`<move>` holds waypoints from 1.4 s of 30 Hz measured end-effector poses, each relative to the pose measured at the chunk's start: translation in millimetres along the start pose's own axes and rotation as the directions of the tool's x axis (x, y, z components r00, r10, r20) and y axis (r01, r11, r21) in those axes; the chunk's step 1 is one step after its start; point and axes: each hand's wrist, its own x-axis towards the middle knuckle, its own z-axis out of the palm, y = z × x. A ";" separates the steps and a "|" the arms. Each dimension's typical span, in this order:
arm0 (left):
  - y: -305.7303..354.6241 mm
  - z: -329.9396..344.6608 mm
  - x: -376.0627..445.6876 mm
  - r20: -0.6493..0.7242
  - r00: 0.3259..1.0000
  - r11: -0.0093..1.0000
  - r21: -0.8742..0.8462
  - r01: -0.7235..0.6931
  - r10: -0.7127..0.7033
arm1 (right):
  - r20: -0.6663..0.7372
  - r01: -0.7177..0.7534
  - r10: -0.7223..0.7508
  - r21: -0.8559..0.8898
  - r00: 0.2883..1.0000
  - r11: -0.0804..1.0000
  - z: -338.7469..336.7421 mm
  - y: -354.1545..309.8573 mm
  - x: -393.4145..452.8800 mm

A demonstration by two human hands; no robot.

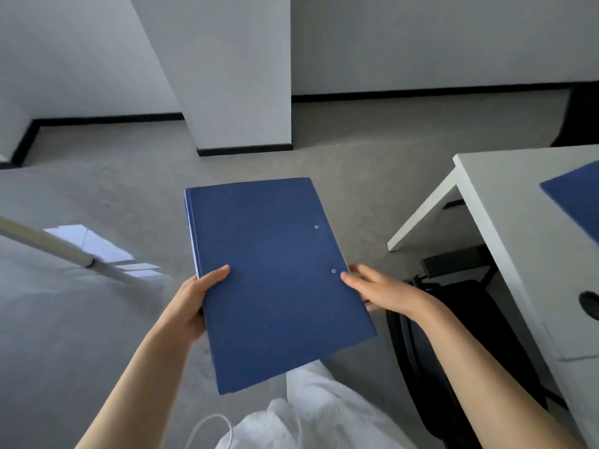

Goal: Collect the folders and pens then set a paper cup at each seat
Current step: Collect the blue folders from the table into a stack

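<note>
I hold a stack of blue folders (272, 280) flat in front of me, above the grey floor. My left hand (191, 306) grips the stack's left edge, thumb on the top cover. My right hand (379, 288) holds the right edge near two metal rivets. Another blue folder (573, 196) lies on the white table (505, 215) at the right, cut off by the frame edge. No pens or paper cups are in view.
A black chair (460, 319) is tucked under the table's left edge. A white pillar (240, 92) stands ahead on the grey carpet. A pale rail or table edge (58, 247) crosses at the left. White clothing shows at the bottom.
</note>
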 end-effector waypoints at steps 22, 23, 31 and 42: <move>283.0 159.5 267.5 0.207 0.976 0.966 0.257 0.011 -0.067 | -0.466 0.276 0.009 0.539 0.885 0.796 -198.2 -149.0 202.0; 296.3 166.1 279.7 0.217 0.974 0.962 0.274 0.008 -0.071 | -0.475 0.265 0.035 0.550 0.879 0.792 -205.1 -155.9 208.7; 389.4 252.8 376.8 0.323 0.920 0.883 0.467 0.047 -0.220 | -0.660 0.281 0.249 0.588 0.709 0.759 -268.9 -186.0 257.5; 406.5 441.6 454.8 0.488 0.786 0.745 0.665 -0.053 -0.380 | -0.672 0.404 0.481 0.731 0.563 0.550 -373.0 -138.6 263.2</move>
